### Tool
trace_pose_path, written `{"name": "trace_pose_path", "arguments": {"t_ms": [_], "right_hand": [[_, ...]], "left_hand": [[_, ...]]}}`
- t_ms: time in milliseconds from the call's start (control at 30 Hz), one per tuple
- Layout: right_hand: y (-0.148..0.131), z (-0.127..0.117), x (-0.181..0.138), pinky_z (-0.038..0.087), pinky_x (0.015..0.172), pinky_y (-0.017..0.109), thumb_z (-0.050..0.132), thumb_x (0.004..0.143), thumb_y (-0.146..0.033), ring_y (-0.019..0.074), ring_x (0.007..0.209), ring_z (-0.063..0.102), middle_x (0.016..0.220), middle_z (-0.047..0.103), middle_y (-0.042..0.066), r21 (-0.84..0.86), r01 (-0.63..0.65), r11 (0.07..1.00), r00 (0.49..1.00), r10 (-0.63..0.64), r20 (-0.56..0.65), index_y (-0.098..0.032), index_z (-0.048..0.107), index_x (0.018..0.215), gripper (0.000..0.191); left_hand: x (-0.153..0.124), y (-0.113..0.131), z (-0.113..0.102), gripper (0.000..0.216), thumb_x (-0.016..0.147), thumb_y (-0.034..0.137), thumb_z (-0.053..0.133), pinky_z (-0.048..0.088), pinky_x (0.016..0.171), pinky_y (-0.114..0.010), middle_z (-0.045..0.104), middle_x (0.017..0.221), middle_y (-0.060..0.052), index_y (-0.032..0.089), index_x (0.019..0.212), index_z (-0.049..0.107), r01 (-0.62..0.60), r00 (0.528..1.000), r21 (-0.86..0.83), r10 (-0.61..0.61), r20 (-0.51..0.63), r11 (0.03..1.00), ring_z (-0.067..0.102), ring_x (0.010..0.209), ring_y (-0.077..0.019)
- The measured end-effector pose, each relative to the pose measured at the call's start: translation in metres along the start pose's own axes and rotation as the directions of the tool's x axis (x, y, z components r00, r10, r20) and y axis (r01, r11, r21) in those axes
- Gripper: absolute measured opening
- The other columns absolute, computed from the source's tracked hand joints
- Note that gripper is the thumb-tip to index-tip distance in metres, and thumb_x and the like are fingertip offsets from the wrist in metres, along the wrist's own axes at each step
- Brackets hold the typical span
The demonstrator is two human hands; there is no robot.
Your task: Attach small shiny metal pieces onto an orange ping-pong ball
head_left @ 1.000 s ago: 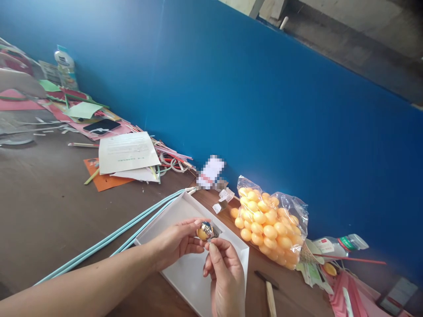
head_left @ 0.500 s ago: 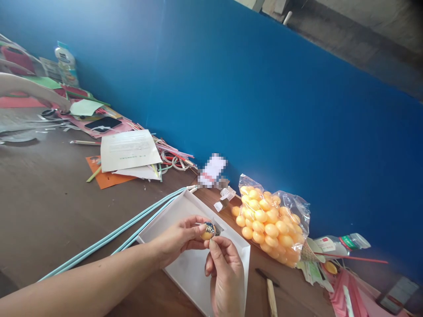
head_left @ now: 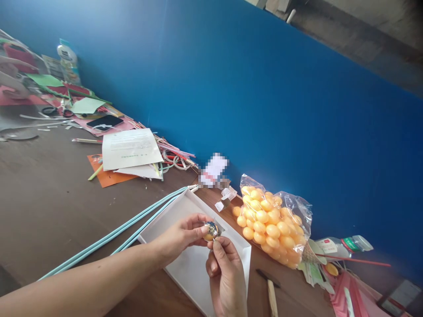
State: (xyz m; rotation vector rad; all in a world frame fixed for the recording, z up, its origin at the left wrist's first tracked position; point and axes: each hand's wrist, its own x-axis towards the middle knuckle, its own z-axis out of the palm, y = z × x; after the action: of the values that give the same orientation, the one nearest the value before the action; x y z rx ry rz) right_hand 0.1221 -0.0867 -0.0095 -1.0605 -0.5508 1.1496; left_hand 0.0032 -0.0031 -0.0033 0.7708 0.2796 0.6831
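My left hand (head_left: 189, 232) holds a small shiny metallic ball (head_left: 212, 230) between thumb and fingers, with the colours around it mirrored on its surface. Thumb and index finger of my right hand (head_left: 226, 269) pinch together at the ball's lower edge; whatever lies between those fingertips is too small to make out. Both hands are above a shallow white box lid (head_left: 194, 279) that lies on the brown table.
A clear bag of orange balls (head_left: 272, 222) leans by the blue wall. A wooden-handled tool (head_left: 272, 297) lies right of the lid, light-blue tubes (head_left: 122, 226) left. Papers (head_left: 132, 149), a phone (head_left: 105, 123) and straws fill the back left; a plastic bottle (head_left: 343, 245) lies right.
The view has shifted slightly. Both hands keep their hold at the metallic ball; the right fingertips have moved slightly along its lower edge.
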Motion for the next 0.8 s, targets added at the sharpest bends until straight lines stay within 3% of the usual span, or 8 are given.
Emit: {"name": "trace_pose_path", "arguments": {"t_ms": [800], "right_hand": [[-0.0006, -0.0041, -0.0017, 0.026, 0.043, 0.015, 0.062, 0.079, -0.022, 0.0009, 0.044, 0.035, 0.072, 0.062, -0.001, 0.000, -0.005, 1.000, 0.999, 0.005, 0.033, -0.019, 0.057, 0.079, 0.005]], "left_hand": [[-0.0003, -0.0012, 0.0011, 0.026, 0.075, 0.029, 0.064, 0.045, 0.079, -0.035, 0.063, 0.091, -0.006, 0.017, 0.096, 0.059, -0.028, 1.000, -0.005, 0.028, -0.002, 1.000, 0.059, 0.075, -0.0156]]}}
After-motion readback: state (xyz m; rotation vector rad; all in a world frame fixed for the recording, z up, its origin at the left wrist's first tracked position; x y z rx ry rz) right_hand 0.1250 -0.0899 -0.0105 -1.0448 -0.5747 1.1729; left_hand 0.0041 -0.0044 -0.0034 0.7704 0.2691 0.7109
